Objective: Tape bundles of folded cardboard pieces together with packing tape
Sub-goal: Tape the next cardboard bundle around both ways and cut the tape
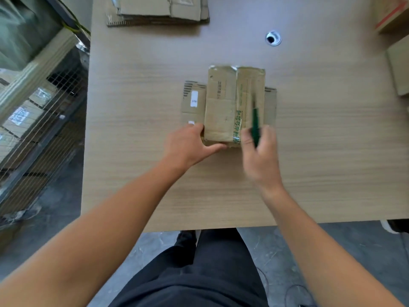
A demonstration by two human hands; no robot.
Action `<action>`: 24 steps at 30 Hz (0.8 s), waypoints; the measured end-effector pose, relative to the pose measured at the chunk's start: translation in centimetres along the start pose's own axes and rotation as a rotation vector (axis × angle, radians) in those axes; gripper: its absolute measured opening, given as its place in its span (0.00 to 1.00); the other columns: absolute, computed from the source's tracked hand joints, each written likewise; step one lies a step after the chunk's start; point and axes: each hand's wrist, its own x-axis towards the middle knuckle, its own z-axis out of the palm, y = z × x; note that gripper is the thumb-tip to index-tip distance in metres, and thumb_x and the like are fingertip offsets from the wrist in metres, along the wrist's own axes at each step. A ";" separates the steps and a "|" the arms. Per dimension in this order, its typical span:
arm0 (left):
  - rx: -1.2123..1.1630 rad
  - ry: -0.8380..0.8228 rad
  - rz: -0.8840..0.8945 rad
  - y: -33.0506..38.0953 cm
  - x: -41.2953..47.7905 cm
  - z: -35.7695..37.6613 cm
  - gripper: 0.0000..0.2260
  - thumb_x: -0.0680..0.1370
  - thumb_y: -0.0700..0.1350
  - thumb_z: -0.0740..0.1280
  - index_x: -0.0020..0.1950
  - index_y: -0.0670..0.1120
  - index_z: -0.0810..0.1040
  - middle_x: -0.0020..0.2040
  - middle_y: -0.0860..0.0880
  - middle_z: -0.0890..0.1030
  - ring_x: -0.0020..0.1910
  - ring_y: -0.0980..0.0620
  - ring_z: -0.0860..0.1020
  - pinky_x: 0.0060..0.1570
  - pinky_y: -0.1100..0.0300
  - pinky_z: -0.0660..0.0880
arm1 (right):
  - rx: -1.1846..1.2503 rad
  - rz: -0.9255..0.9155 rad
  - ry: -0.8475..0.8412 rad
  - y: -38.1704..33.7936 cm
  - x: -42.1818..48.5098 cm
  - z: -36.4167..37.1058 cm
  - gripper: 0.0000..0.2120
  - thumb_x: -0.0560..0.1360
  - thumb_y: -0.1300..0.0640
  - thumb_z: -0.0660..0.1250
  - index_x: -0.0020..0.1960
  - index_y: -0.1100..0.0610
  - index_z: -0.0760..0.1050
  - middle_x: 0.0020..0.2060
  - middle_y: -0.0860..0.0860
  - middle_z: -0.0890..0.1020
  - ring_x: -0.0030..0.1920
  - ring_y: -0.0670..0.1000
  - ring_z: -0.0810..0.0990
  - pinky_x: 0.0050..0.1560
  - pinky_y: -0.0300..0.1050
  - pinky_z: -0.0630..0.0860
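The fingers (195,129) of the left hand (186,144) are curled over the near left corner of the cardboard bundle (221,107), and the thumb lies along its near edge, so this hand grips the bundle. The right hand (259,151) is blurred; its fingers are closed round a thin green tool (255,122), which points away from the person over the right part of the bundle. What kind of tool it is, I cannot tell. The bundle lies in the middle of the bench (132,173), on top of a flat cardboard piece (188,109) that has a white label (194,99). Shiny clear tape (223,68) is on its far end. A stack of flattened cardboard (159,9) lies at the far edge, well apart.
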 end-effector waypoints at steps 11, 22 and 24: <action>-0.717 -0.332 0.055 -3.3 -1.6 -1.8 0.25 0.78 0.46 0.71 0.73 0.50 0.69 0.52 0.48 0.82 0.50 0.46 0.81 0.49 0.54 0.78 | -0.285 0.010 -0.288 -1.4 -3.7 2.6 0.20 0.83 0.47 0.61 0.58 0.62 0.82 0.76 0.51 0.65 0.75 0.50 0.64 0.75 0.45 0.60; -0.103 -0.220 0.136 -7.4 -1.0 -3.1 0.15 0.77 0.64 0.67 0.58 0.58 0.79 0.45 0.54 0.79 0.46 0.51 0.77 0.51 0.53 0.78 | -0.167 0.210 -0.542 -0.8 -4.7 2.2 0.13 0.82 0.44 0.61 0.52 0.52 0.78 0.80 0.34 0.39 0.79 0.36 0.44 0.76 0.49 0.52; -0.083 -0.199 0.145 -7.5 -1.0 -3.0 0.14 0.77 0.65 0.66 0.54 0.58 0.79 0.49 0.54 0.81 0.51 0.49 0.78 0.54 0.50 0.77 | -0.217 0.207 -0.578 -1.4 -4.2 2.1 0.15 0.83 0.44 0.60 0.46 0.51 0.79 0.79 0.33 0.35 0.76 0.33 0.33 0.79 0.51 0.44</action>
